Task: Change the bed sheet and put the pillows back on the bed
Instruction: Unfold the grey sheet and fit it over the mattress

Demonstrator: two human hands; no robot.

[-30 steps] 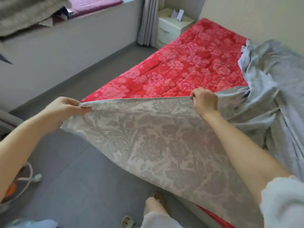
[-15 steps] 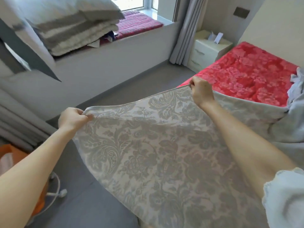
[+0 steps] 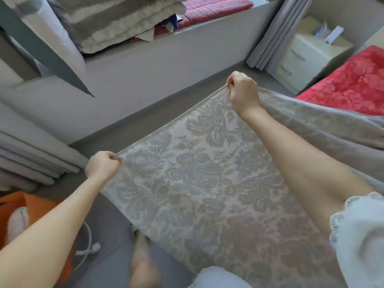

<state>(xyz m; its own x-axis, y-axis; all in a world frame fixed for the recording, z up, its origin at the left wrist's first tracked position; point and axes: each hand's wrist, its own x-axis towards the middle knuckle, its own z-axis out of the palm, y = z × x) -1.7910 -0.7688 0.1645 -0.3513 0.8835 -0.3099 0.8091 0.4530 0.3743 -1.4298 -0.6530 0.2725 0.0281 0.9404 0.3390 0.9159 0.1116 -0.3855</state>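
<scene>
A grey bed sheet (image 3: pixel 197 183) with a pale floral pattern is stretched between my hands over the floor. My left hand (image 3: pixel 101 166) pinches its hem at the near left. My right hand (image 3: pixel 243 92) grips the same hem farther away, raised higher. The rest of the sheet trails off to the right toward the bed. The bed (image 3: pixel 353 84), covered with a red floral quilt, shows at the right edge. No pillow is clearly visible.
A window seat (image 3: pixel 145 55) holds folded grey blankets (image 3: pixel 116 23) and a red cushion. A cream nightstand (image 3: pixel 307 57) stands beside grey curtains (image 3: pixel 268 38). An orange bag (image 3: pixel 31 210) and a white cable (image 3: pixel 89 248) lie on the grey floor at lower left.
Both hands carried the sheet's hem off the bed toward the left over the floor. The view swung left, so the bed slid to the right edge.
</scene>
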